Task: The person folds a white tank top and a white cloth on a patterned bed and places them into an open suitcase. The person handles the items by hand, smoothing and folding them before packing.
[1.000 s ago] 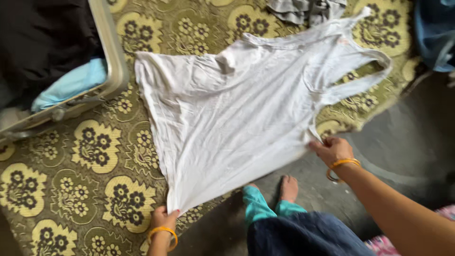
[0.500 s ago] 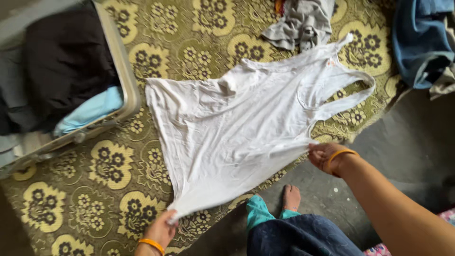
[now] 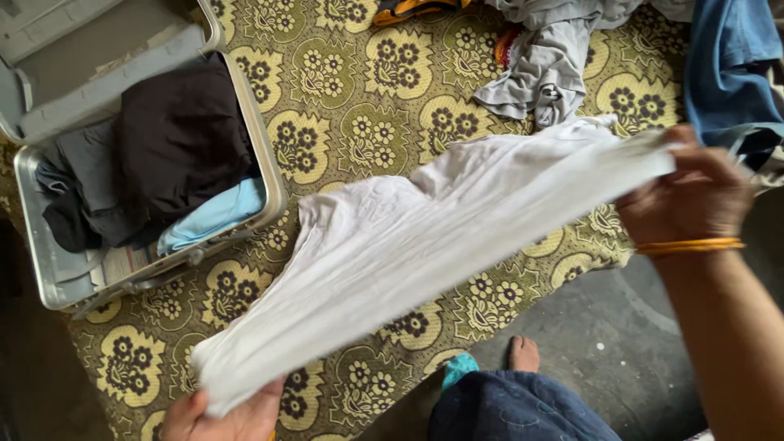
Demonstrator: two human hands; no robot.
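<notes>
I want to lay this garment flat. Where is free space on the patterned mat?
Free: patterned green mat between open metal suitcase and grey crumpled clothes; also below the suitcase. Crowded: top right, near blue cloth.

The left hand [image 3: 220, 416] is low at the frame's bottom edge, fingers pinched closed. The right hand [image 3: 690, 196] is raised, arm outstretched, fingers clenched.

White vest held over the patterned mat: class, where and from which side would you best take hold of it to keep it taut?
Grip the white vest at its two far ends, as the left hand and right hand do now. It hangs as a long folded band, so come in from each end, pinching the bunched cloth. The middle sags over the mat and would probably slacken if gripped.
</notes>
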